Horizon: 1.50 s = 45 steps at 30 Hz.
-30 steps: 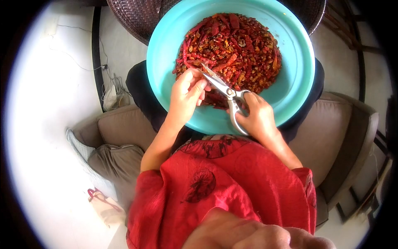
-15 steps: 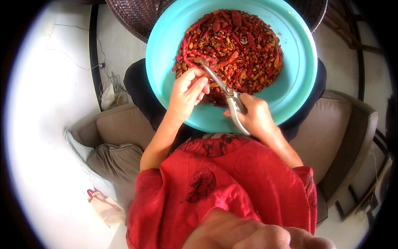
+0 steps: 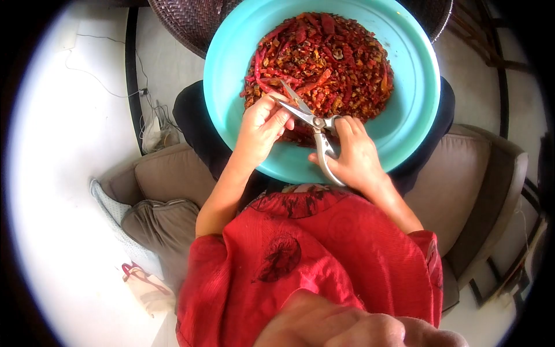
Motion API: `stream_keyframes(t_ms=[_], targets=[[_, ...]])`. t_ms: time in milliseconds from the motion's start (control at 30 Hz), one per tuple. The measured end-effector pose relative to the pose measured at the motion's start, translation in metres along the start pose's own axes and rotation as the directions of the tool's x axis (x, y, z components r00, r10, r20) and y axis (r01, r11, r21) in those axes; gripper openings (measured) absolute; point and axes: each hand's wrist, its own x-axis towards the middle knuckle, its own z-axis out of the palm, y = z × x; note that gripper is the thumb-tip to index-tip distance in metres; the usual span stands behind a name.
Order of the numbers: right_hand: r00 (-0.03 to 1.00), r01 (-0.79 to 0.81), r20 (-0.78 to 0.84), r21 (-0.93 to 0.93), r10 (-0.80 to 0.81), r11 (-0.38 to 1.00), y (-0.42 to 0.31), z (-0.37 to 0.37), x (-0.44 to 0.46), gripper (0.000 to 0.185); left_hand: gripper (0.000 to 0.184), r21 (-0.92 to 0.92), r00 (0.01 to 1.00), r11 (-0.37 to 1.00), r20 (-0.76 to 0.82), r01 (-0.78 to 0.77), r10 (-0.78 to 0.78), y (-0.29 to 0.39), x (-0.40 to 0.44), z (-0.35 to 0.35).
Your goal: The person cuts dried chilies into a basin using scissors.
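A wide turquoise basin [image 3: 413, 124] rests across my lap, holding a heap of dried red chilies [image 3: 332, 61], many cut into small pieces with seeds among them. My right hand [image 3: 358, 153] is wrapped round the handles of metal scissors [image 3: 318, 122]. Their blades are spread and point up and left over the heap, close to my left fingertips. My left hand [image 3: 259, 128] is closed in a pinch at the basin's near left side, on a dried chili that its fingers mostly hide.
Behind the basin lies a dark woven tray [image 3: 188, 23]. I sit on a brown sofa [image 3: 457, 173], with a grey-brown cushion [image 3: 165, 225] at the left. Cables and a small plastic bag [image 3: 153, 134] are on the floor at left; a cloth bag [image 3: 147, 286] lies lower down.
The scissors have gone from closed blades to spread blades, and my right fingers have loosened outward with the handle. My left hand stays pinched in nearly the same place.
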Motion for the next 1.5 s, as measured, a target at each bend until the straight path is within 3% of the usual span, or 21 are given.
stream_keyframes(t_ms=[100,300,367,500,567,667,800,967,1100,1300,1400,1467,1500], targets=[[1.000,-0.007,-0.025,-0.027,0.007,1.000,0.003,0.004,0.000,0.052,0.007,0.062,0.999,0.997,-0.026,-0.046,0.048,-0.001,0.001,-0.003],[0.992,-0.095,0.094,0.081,0.087,0.992,0.006,-0.002,-0.003,0.044,0.008,0.130,0.998,0.990,-0.027,-0.054,0.058,0.000,0.004,-0.003],[0.991,-0.129,0.073,0.234,0.115,0.964,0.009,0.003,-0.008,0.041,0.007,0.111,0.999,0.994,-0.042,-0.009,0.014,0.003,0.005,-0.003],[0.973,-0.205,0.153,0.208,0.176,0.956,0.006,-0.005,-0.009,0.045,0.007,0.038,0.999,0.999,-0.034,-0.022,0.023,0.004,0.005,-0.002],[0.996,-0.067,0.061,0.140,0.059,0.988,0.005,-0.009,-0.010,0.053,0.006,-0.034,0.999,0.999,-0.034,0.016,-0.017,0.007,0.004,-0.003],[1.000,0.017,0.017,0.114,-0.019,0.993,0.009,-0.007,-0.011,0.060,0.004,-0.067,1.000,0.998,-0.007,-0.003,0.003,0.004,0.004,-0.001],[1.000,0.028,-0.002,0.101,-0.028,0.994,0.011,-0.005,-0.008,0.059,0.005,-0.039,1.000,0.999,0.016,-0.021,0.021,0.003,0.006,-0.001],[0.987,-0.108,0.132,0.174,0.086,0.979,0.007,-0.011,-0.004,0.046,0.005,0.002,1.000,1.000,0.002,-0.020,0.020,0.001,0.007,-0.003],[0.999,-0.035,0.029,0.142,0.032,0.989,0.010,-0.006,-0.005,0.043,0.006,-0.024,1.000,0.999,-0.023,-0.022,0.021,0.001,0.006,-0.002],[0.986,-0.159,0.080,0.135,0.149,0.978,0.013,-0.003,-0.008,0.040,0.010,-0.005,0.999,1.000,-0.031,0.026,-0.027,0.003,0.008,-0.004],[0.979,-0.190,0.122,0.253,0.164,0.949,0.016,-0.007,-0.009,0.036,0.012,-0.057,1.000,0.998,-0.022,0.004,-0.006,0.004,0.008,-0.006],[0.926,-0.377,0.217,0.463,0.309,0.802,0.020,-0.010,-0.009,0.036,0.014,-0.303,0.995,0.951,0.097,0.056,-0.028,0.006,0.007,-0.010],[0.903,-0.429,0.257,0.580,0.343,0.693,0.023,-0.007,-0.010,0.035,0.014,-0.301,0.996,0.952,0.088,0.053,-0.028,0.007,0.006,-0.012]])
